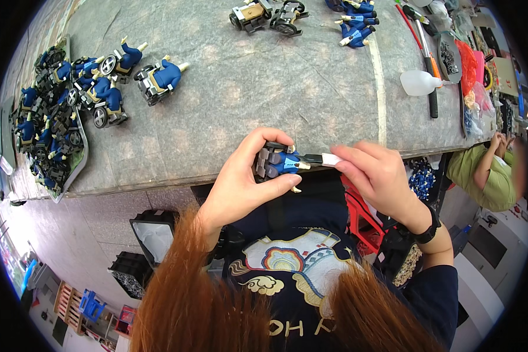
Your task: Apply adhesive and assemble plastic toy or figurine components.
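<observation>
My left hand [236, 189] is wrapped round a small toy figure in a wheelchair [283, 163], just off the table's front edge. The figure wears blue clothes, and its seat is grey and black. Pinched between the thumb and fingers of my right hand [382, 179] is a thin tool with a white grip [330, 159] and a dark end. That dark end points left and meets or nearly meets the figure's upper part; whether they touch I cannot tell. What kind of tool it is does not show clearly.
A tray [82, 155] heaped with wheelchair figures stands at the table's left, one figure [161, 79] beside it. Wheelchair parts [270, 16] and blue figures [356, 26] lie at the back. A white bottle [418, 83] and a hammer-like tool [433, 94] are at right; a person in green [481, 176] sits beyond.
</observation>
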The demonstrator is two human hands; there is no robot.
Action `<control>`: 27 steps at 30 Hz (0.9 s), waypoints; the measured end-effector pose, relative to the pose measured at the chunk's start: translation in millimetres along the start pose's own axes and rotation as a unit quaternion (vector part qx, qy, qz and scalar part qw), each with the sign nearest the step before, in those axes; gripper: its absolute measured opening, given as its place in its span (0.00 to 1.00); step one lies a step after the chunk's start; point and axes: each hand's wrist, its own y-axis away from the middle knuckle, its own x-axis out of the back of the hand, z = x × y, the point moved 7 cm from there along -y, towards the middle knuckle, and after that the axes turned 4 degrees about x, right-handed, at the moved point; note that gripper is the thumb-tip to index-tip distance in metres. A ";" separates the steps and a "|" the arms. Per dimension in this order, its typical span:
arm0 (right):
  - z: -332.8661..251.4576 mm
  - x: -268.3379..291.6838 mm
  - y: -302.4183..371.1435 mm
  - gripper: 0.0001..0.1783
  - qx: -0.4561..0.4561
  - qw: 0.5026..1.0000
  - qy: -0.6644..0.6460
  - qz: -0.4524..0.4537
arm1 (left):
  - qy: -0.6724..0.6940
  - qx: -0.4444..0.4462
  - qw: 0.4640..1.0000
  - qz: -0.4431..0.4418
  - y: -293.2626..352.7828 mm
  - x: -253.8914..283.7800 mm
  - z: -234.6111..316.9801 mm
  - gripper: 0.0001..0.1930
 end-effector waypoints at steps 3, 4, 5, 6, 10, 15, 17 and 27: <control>5.9 -5.1 4.3 0.07 -0.029 0.998 -0.046 -0.018 | 0.004 -0.002 1.000 0.000 1.5 0.3 -0.6 0.20; 5.8 -5.1 4.4 0.07 -0.029 0.998 -0.045 -0.018 | 0.000 -0.003 1.000 0.000 1.6 0.3 -0.3 0.20; 5.7 -5.4 4.6 0.07 -0.030 0.998 -0.048 -0.019 | 0.000 -0.003 1.000 0.000 1.6 0.2 -0.5 0.20; 5.7 -5.6 4.2 0.07 -0.031 0.998 -0.051 -0.021 | 0.001 -0.006 1.000 0.000 1.5 0.3 -0.4 0.20; 5.9 -5.6 2.9 0.07 -0.033 0.998 -0.055 -0.020 | 0.004 -0.008 1.000 -0.001 1.3 0.1 0.0 0.20; -1.9 -0.5 0.8 0.07 0.010 0.999 0.029 0.011 | -0.012 -0.011 1.000 0.002 0.6 0.8 1.0 0.20; -4.3 0.6 0.1 0.07 0.016 0.999 0.033 0.019 | -0.004 0.000 1.000 0.003 0.6 1.0 -0.2 0.20; 1.0 -3.8 2.9 0.07 -0.013 1.000 0.007 -0.003 | -0.023 -0.021 0.999 -0.005 0.2 1.6 2.0 0.21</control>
